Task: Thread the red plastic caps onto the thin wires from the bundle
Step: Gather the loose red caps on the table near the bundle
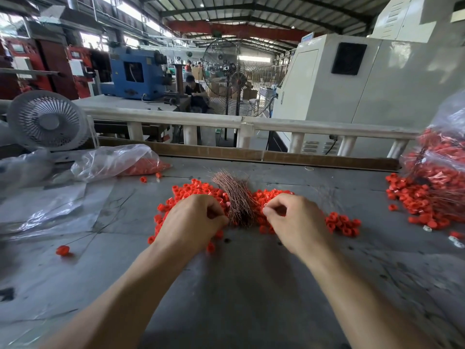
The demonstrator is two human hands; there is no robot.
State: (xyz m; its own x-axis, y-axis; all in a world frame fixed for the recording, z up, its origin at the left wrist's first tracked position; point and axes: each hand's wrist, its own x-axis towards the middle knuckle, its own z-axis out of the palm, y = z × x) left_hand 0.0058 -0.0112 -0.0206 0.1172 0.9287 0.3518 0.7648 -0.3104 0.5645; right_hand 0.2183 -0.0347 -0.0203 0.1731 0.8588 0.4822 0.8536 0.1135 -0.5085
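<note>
On the grey table (pixel 239 285), at the centre of the view, a bundle of thin wires (pixel 235 197) lies fanned toward 12 o'clock, bedded in a heap of red caps (pixel 191 190) that spreads to 9 and 3 o'clock of it. At 9 o'clock of the bundle's near end the left hand (pixel 193 222) rests knuckles up, fingers curled, fingertips at the wires; whether it pinches one I cannot tell. At 3 o'clock the right hand (pixel 294 217) sits likewise curled, thumb and forefinger drawn together above the caps; what they hold, if anything, is too small to see. Toward 8 o'clock a single cap on a wire (pixel 62 250) lies apart. At 10 o'clock lies a clear bag (pixel 113 159) of caps; at 3 o'clock, a fuller bag (pixel 437 157) spills more.
</note>
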